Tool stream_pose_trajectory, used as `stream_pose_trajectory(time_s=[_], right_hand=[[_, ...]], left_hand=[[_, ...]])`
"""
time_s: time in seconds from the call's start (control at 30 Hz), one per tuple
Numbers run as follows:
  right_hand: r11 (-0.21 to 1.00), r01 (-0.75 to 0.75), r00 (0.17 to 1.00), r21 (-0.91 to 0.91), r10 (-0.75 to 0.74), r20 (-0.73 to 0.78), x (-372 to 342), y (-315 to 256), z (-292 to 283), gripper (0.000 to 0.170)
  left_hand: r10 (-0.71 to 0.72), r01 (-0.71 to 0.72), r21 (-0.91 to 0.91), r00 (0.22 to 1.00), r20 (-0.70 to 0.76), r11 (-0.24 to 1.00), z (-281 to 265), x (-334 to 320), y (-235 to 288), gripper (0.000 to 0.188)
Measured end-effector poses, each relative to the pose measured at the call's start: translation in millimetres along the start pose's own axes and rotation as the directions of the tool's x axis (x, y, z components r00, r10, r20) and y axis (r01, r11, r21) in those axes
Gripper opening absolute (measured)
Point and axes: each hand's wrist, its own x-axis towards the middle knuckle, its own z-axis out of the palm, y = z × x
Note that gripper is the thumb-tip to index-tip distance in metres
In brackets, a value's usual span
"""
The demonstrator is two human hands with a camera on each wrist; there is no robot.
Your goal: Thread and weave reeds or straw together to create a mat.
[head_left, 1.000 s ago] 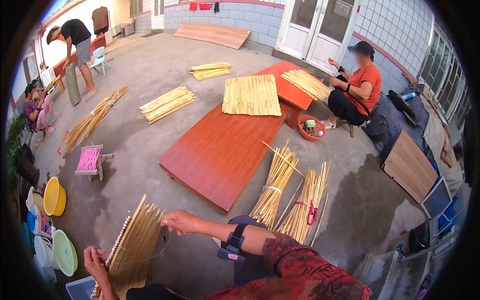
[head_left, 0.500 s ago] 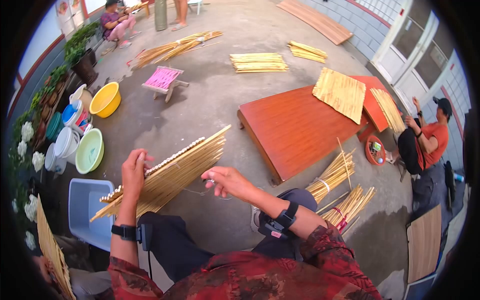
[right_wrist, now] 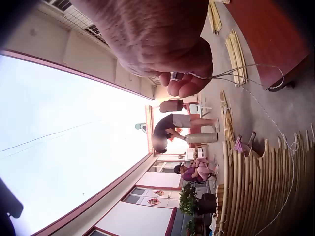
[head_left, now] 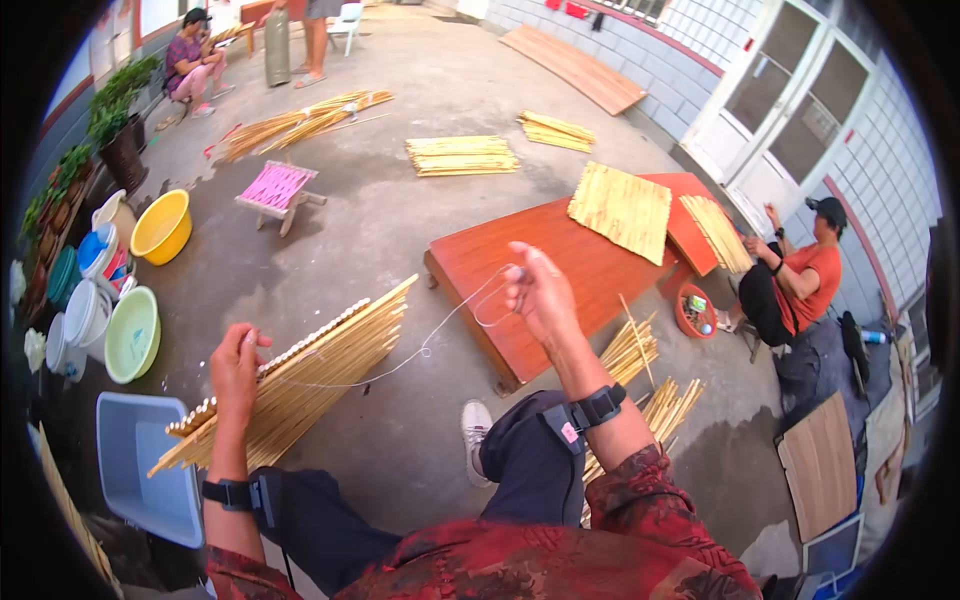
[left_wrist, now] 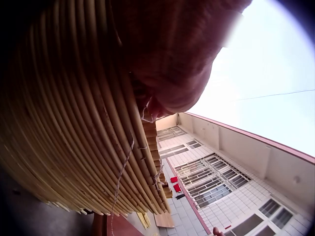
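Note:
A mat of thin peeled sticks (head_left: 300, 385) tied side by side stands tilted before my knees. My left hand (head_left: 237, 375) grips its upper left edge; in the left wrist view the thumb side covers part of that edge, beside knotted string. My right hand (head_left: 540, 295) is raised over the front of the red table, fingers curled, pinching a thin white string (head_left: 425, 351). The string sags from the mat's edge up to the hand, with a small loop below the fingers. In the right wrist view the string (right_wrist: 266, 110) comes out from the curled fingers.
A low red table (head_left: 530, 270) bears a finished stick mat (head_left: 620, 212). Stick bundles (head_left: 630, 350) lie to my right. A blue tub (head_left: 150, 470) and basins (head_left: 133, 335) stand left. A pink stool (head_left: 278, 188) is ahead; a seated person (head_left: 805, 275) works at right.
My right hand has risen away from the mat, drawing the string out into a longer span. The left hand stays at the mat's edge. The head view has swung.

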Motion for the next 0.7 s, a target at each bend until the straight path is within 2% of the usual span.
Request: stream_pose_trajectory(time_s=[0.03, 0.07, 0.1, 0.13, 0.2, 0.23, 0.3, 0.33, 0.4, 0.43, 0.5, 0.53, 0.57, 0.6, 0.63, 0.7], right_hand=[[0.973, -0.054, 0.995, -0.223, 0.072, 0.075, -7.3, -10.0, 5.5, 0.032], [0.894, -0.108, 0.976, -0.435, 0.178, 0.123, -17.9, -14.3, 11.9, 0.03], [0.625, 0.246, 0.958, -0.741, -0.038, 0.286, -20.7, -0.1, 5.3, 0.027], [0.17, 0.518, 0.855, -0.838, -0.131, 0.502, -22.7, 14.0, -2.5, 0.025], [-0.063, 0.485, 0.875, -0.873, 0.026, 0.484, -34.9, 13.8, 0.6, 0.022], [-0.078, 0.473, 0.881, -0.878, 0.011, 0.473, -40.0, 10.0, 4.9, 0.022], [0.04, 0.419, 0.905, -0.907, -0.092, 0.415, -50.3, 2.7, 18.6, 0.021], [0.042, 0.414, 0.907, -0.909, -0.098, 0.409, -53.1, -1.5, 25.8, 0.021], [0.147, 0.48, 0.871, -0.865, -0.202, 0.449, -59.3, -4.1, 35.3, 0.018], [0.153, 0.475, 0.873, -0.867, -0.208, 0.442, -57.2, 0.4, 34.6, 0.018], [0.224, 0.631, 0.749, -0.743, -0.425, 0.508, -53.0, 7.1, 33.5, 0.023], [0.227, 0.631, 0.749, -0.742, -0.429, 0.505, -53.6, 4.6, 33.5, 0.023], [0.556, 0.457, 0.889, -0.694, -0.289, 0.354, -54.9, -1.3, 31.6, 0.025], [0.799, 0.207, 0.968, -0.565, -0.083, 0.237, -56.3, -8.7, 28.8, 0.026], [0.797, 0.209, 0.967, -0.566, -0.083, 0.239, -54.7, -9.9, 19.5, 0.026], [0.956, 0.018, 1.0, -0.294, -0.023, -0.012, -44.9, -2.9, -14.8, 0.028]], left_hand=[[0.021, -0.021, -0.007, 1.0, 0.007, 1.0, 1.5, 0.5, 2.4, 0.014], [0.034, -0.034, -0.008, 0.999, 0.009, 0.999, -0.1, -0.9, 5.9, 0.014], [0.044, -0.043, -0.028, 0.999, 0.012, 0.999, -0.9, 1.2, -1.4, 0.013], [0.048, -0.048, -0.041, 0.999, 0.007, 0.998, -1.1, 3.6, -7.4, 0.013], [0.08, -0.079, -0.039, 0.997, 0.021, 0.996, -1.6, 3.5, -8.5, 0.013], [0.093, -0.093, -0.017, 0.996, 0.013, 0.996, 0.2, 4.5, -7.6, 0.013], [0.094, -0.093, -0.018, 0.995, 0.021, 0.995, 0.8, 3.8, -5.8, 0.013], [0.08, -0.08, -0.003, 0.996, 0.026, 0.997, -1.1, 3.8, -4.8, 0.013], [0.095, -0.096, 0.015, 0.995, 0.041, 0.995, -2.0, 3.1, -1.6, 0.013], [0.095, -0.096, 0.03, 0.995, 0.039, 0.995, -2.4, 2.9, -2.0, 0.013], [0.099, -0.1, 0.048, 0.994, 0.037, 0.994, -2.5, 2.3, -1.9, 0.013], [0.091, -0.092, 0.04, 0.995, 0.037, 0.995, -2.8, 2.5, -1.3, 0.013], [0.082, -0.083, 0.031, 0.996, 0.033, 0.996, -3.1, 2.8, -0.9, 0.013], [0.085, -0.086, 0.03, 0.996, 0.03, 0.996, -3.1, 3.6, -1.1, 0.013], [0.088, -0.089, 0.024, 0.995, 0.039, 0.996, -3.2, 3.3, -2.1, 0.013], [0.088, -0.089, 0.018, 0.995, 0.05, 0.996, -2.6, 2.7, -1.9, 0.013]])
